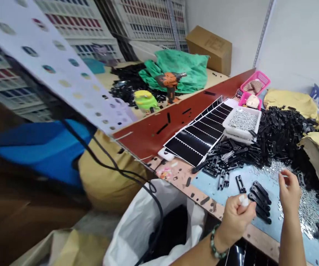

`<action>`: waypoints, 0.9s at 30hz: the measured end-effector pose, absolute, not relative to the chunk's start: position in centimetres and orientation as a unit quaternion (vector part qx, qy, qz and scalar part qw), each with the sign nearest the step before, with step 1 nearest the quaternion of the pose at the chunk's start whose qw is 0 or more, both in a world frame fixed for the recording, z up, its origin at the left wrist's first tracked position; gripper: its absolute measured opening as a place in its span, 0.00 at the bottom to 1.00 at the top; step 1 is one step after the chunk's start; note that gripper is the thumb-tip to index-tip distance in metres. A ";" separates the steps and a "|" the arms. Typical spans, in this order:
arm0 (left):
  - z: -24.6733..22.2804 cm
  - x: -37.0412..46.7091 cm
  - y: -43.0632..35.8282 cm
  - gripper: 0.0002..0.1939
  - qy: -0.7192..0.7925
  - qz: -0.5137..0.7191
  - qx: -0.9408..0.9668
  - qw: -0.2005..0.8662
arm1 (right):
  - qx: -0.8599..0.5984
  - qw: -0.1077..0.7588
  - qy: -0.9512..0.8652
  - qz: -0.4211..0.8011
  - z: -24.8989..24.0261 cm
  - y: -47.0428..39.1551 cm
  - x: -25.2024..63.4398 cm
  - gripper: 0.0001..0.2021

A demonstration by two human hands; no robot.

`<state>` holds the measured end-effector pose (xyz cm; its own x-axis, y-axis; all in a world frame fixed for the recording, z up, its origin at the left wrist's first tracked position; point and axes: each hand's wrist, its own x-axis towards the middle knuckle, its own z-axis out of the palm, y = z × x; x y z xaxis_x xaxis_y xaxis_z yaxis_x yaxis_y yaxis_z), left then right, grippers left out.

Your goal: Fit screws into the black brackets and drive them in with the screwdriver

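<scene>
Looks like hand-work on small black parts (260, 199), lower right of frame
Left hand (235, 218) is pinched up beside that row of slim, round-ended, plasticky pieces on the blue counter (212, 186); can't tell if the white bit (244, 200) is held or worn. Right hand (291, 192), loosely curled, seemingly holding nothing, hovers by shiny metal bits (310, 210); picking those calls for a delicate pinch, imo.

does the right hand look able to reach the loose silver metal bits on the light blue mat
Likely yes: the right hand is beside the loose silver metal bits, with nothing visible between.
</scene>
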<state>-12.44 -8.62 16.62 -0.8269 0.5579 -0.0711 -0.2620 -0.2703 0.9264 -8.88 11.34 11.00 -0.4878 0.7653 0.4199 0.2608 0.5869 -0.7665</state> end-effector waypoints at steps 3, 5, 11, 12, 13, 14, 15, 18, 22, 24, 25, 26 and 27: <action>18.1 -11.7 -5.3 0.30 0.487 0.811 0.177 0.273 | -0.329 0.346 -0.818 0.320 9.0 13.1 -10.5 0.21; 18.4 -10.9 -3.7 0.29 0.442 0.833 0.175 0.283 | -0.325 0.337 -0.828 0.307 8.2 13.9 -12.4 0.22; 17.1 -10.2 -5.2 0.14 0.515 0.729 0.275 0.358 | -0.338 0.306 -0.842 0.289 8.0 15.4 -17.5 0.18; 16.7 -10.7 -6.2 0.07 0.546 0.695 0.306 0.355 | -0.342 0.302 -0.840 0.293 8.0 15.7 -17.5 0.17; 16.3 -11.4 -7.1 0.11 0.575 0.661 0.335 0.348 | -0.347 0.300 -0.837 0.297 7.9 16.0 -17.1 0.16; 15.9 -12.1 -8.1 0.24 0.600 0.633 0.355 0.335 | -0.352 0.299 -0.833 0.304 7.8 16.3 -16.4 0.16; 15.4 -13.0 -9.0 0.33 0.624 0.609 0.368 0.324 | -0.359 0.298 -0.828 0.312 7.8 16.5 -15.3 0.15; 13.9 -15.1 -10.8 0.29 0.673 0.553 0.373 0.317 | -0.382 0.300 -0.802 0.347 7.6 16.0 -10.9 0.15; 12.0 -15.9 -9.8 0.22 0.650 0.571 0.344 0.365 | -0.347 0.306 -0.746 0.478 8.0 11.5 -5.8 0.14; 11.4 -15.6 -8.0 0.25 0.614 0.591 0.340 0.398 | -0.290 0.287 -0.713 0.570 8.4 8.4 -4.7 0.12; 11.4 -15.5 -7.0 0.25 0.601 0.598 0.339 0.408 | -0.259 0.262 -0.711 0.599 8.7 7.2 -4.4 0.11; 11.4 -15.5 -6.1 0.24 0.594 0.603 0.338 0.410 | -0.237 0.235 -0.718 0.611 8.9 6.4 -4.2 0.11; 11.5 -15.7 -5.1 0.23 0.597 0.605 0.341 0.401 | -0.227 0.215 -0.731 0.607 9.1 6.1 -4.0 0.11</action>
